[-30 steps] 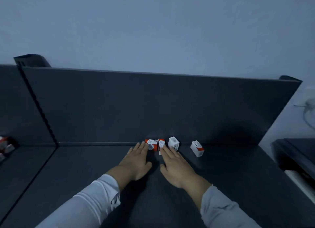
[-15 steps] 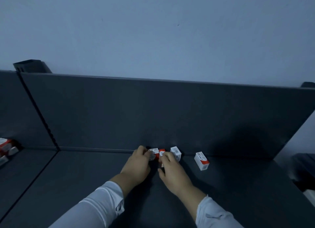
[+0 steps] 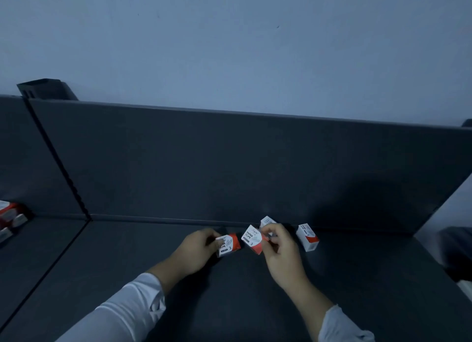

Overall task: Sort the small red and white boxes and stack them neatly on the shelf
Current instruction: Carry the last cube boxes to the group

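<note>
The left hand [image 3: 196, 249] grips one red and white box [image 3: 228, 244], thumb and fingers curled on its left end, low on the shelf [image 3: 357, 290]; the right hand [image 3: 281, 252] pinches a second box [image 3: 252, 238], which is tilted and, as it seems, lifted a little; the two boxes are near each other but apart. To do this step well, I think both boxes should be turned so that the printed faces look the same way and the red ends agree; then one is laid flat and the other lowered straight on it, edges in line. A third box [image 3: 266, 221] stands just behind the right hand and a fourth box [image 3: 307, 237] just beside it; the wrist should not knock them.
</note>
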`<state>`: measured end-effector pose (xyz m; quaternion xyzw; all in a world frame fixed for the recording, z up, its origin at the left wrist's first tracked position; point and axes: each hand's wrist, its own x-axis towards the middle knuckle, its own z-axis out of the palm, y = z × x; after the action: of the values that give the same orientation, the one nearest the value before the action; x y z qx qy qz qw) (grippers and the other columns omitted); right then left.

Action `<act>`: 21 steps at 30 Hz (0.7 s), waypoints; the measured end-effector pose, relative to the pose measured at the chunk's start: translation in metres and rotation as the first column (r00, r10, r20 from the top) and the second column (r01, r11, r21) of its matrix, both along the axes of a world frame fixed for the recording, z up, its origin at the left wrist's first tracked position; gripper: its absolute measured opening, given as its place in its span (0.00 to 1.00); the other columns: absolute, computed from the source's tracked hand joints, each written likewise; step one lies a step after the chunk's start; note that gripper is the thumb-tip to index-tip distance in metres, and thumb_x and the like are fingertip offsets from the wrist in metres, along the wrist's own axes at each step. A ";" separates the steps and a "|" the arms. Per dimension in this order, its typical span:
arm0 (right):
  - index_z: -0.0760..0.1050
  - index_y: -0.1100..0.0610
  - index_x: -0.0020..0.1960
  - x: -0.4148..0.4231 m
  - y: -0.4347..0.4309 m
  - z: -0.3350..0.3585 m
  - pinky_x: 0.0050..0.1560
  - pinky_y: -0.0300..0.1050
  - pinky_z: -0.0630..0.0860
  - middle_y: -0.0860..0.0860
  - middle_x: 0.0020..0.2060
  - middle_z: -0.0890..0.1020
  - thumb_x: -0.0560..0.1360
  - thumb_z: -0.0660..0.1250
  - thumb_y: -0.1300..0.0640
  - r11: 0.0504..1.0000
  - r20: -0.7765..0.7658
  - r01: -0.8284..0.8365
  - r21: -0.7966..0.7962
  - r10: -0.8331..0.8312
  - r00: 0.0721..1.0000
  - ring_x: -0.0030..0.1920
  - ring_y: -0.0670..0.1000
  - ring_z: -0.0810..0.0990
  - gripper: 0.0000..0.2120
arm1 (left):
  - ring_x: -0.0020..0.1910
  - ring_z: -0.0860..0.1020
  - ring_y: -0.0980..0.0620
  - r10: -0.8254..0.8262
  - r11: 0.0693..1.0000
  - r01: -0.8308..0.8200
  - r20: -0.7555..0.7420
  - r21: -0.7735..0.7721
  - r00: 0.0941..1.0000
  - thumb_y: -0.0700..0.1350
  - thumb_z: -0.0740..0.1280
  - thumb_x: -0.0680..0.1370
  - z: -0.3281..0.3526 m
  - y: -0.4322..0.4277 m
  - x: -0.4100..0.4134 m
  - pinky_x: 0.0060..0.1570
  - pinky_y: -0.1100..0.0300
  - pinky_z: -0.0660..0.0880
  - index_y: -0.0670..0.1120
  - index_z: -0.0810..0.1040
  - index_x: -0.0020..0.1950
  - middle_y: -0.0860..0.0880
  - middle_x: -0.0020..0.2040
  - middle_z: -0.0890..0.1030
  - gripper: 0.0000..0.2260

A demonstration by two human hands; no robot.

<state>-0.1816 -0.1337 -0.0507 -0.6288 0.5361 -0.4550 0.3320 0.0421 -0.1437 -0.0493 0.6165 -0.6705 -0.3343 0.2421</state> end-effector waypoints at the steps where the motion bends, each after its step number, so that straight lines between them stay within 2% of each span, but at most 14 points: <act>1: 0.76 0.50 0.49 0.002 0.003 0.001 0.52 0.37 0.76 0.46 0.49 0.82 0.76 0.66 0.68 0.999 0.042 -0.031 0.010 0.031 0.999 0.51 0.45 0.81 0.13 | 0.43 0.78 0.59 0.001 1.000 -0.001 0.010 -0.005 1.000 0.50 0.65 0.80 -0.001 0.003 0.001 0.44 0.69 0.71 0.50 0.79 0.51 0.56 0.45 0.82 0.06; 4: 0.78 0.51 0.50 0.016 0.010 0.004 0.52 0.37 0.77 0.44 0.47 0.83 0.77 0.65 0.68 0.984 0.030 -0.173 0.043 0.172 0.985 0.51 0.44 0.81 0.12 | 0.49 0.78 0.59 -0.066 0.996 0.069 0.049 -0.064 0.997 0.50 0.63 0.81 -0.005 0.011 0.000 0.49 0.73 0.69 0.52 0.82 0.54 0.58 0.47 0.80 0.08; 6: 0.78 0.51 0.51 0.029 0.012 0.002 0.53 0.38 0.76 0.42 0.47 0.82 0.78 0.63 0.66 0.975 -0.070 -0.216 0.046 0.219 0.973 0.51 0.44 0.81 0.11 | 0.51 0.76 0.60 -0.127 0.988 0.127 0.010 -0.084 0.992 0.47 0.60 0.82 -0.013 0.013 -0.003 0.59 0.64 0.70 0.57 0.81 0.53 0.60 0.47 0.78 0.10; 8: 0.77 0.51 0.52 0.039 0.013 -0.002 0.53 0.38 0.75 0.42 0.47 0.82 0.80 0.61 0.63 0.979 -0.159 -0.206 0.013 0.205 0.966 0.51 0.43 0.79 0.11 | 0.55 0.77 0.60 -0.084 0.996 0.077 -0.148 -0.052 0.985 0.48 0.59 0.82 -0.020 0.017 -0.003 0.64 0.53 0.70 0.61 0.80 0.52 0.60 0.51 0.80 0.11; 9: 0.78 0.51 0.54 0.043 0.011 -0.004 0.54 0.38 0.74 0.42 0.48 0.81 0.80 0.60 0.63 0.982 -0.201 -0.189 -0.017 0.182 0.962 0.51 0.43 0.79 0.11 | 0.59 0.76 0.60 -0.036 0.999 0.029 -0.254 -0.031 0.967 0.53 0.60 0.81 -0.023 0.019 -0.001 0.67 0.51 0.68 0.63 0.80 0.55 0.60 0.55 0.81 0.10; 11: 0.78 0.51 0.56 0.047 0.010 -0.006 0.54 0.39 0.73 0.42 0.49 0.81 0.81 0.59 0.61 0.985 -0.271 -0.164 -0.057 0.143 0.952 0.51 0.44 0.78 0.11 | 0.66 0.72 0.61 0.012 1.000 -0.015 -0.385 -0.005 0.923 0.64 0.59 0.73 -0.028 0.021 0.002 0.72 0.52 0.62 0.68 0.75 0.62 0.64 0.61 0.79 0.18; 13: 0.79 0.52 0.57 0.048 0.009 -0.006 0.54 0.38 0.74 0.44 0.50 0.81 0.81 0.59 0.62 0.987 -0.253 -0.157 -0.032 0.144 0.957 0.52 0.43 0.78 0.12 | 0.66 0.67 0.66 -0.022 0.999 0.013 -0.314 -0.033 0.949 0.69 0.59 0.71 -0.029 0.024 -0.002 0.70 0.58 0.55 0.71 0.69 0.66 0.71 0.60 0.75 0.22; 14: 0.79 0.52 0.57 0.047 0.009 -0.006 0.55 0.37 0.73 0.45 0.51 0.81 0.81 0.59 0.62 0.987 -0.244 -0.160 -0.014 0.151 0.958 0.53 0.42 0.78 0.12 | 0.65 0.66 0.67 -0.034 0.998 0.020 -0.213 -0.068 0.977 0.68 0.62 0.72 -0.028 0.028 -0.005 0.68 0.59 0.54 0.70 0.67 0.67 0.72 0.59 0.74 0.23; 15: 0.80 0.53 0.59 0.045 0.009 -0.006 0.57 0.34 0.71 0.45 0.54 0.79 0.81 0.60 0.62 0.987 -0.247 -0.162 -0.007 0.155 0.956 0.55 0.41 0.77 0.12 | 0.64 0.66 0.66 -0.045 0.990 0.027 -0.127 -0.135 0.991 0.65 0.65 0.74 -0.025 0.031 -0.008 0.66 0.59 0.55 0.67 0.66 0.68 0.71 0.59 0.74 0.23; 17: 0.80 0.53 0.61 0.041 0.007 -0.005 0.63 0.30 0.65 0.45 0.61 0.74 0.81 0.61 0.60 0.987 -0.297 -0.154 -0.038 0.136 0.945 0.62 0.40 0.71 0.13 | 0.62 0.67 0.64 -0.030 0.976 0.015 -0.066 -0.216 0.997 0.60 0.67 0.76 -0.027 0.032 -0.011 0.62 0.58 0.57 0.63 0.67 0.66 0.69 0.58 0.74 0.21; 19: 0.79 0.53 0.62 0.035 0.002 -0.002 0.66 0.33 0.61 0.46 0.65 0.71 0.81 0.62 0.58 0.986 -0.402 -0.086 -0.145 0.021 0.915 0.67 0.44 0.66 0.13 | 0.60 0.68 0.62 -0.013 0.973 -0.003 -0.065 -0.232 0.998 0.59 0.68 0.76 -0.030 0.031 -0.010 0.59 0.59 0.58 0.63 0.67 0.64 0.68 0.57 0.75 0.18; 21: 0.78 0.53 0.64 0.027 -0.007 0.004 0.65 0.40 0.63 0.49 0.66 0.71 0.79 0.65 0.58 0.963 -0.498 0.020 -0.268 -0.156 0.853 0.67 0.50 0.66 0.14 | 0.60 0.68 0.62 -0.017 0.974 0.002 -0.065 -0.226 0.998 0.57 0.69 0.76 -0.031 0.032 -0.009 0.59 0.61 0.58 0.61 0.68 0.64 0.67 0.57 0.74 0.19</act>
<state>-0.1543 -0.1405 -0.0471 -0.7391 0.5710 -0.3501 0.0724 0.0331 -0.1122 -0.0799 0.5701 -0.6987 -0.2776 0.3313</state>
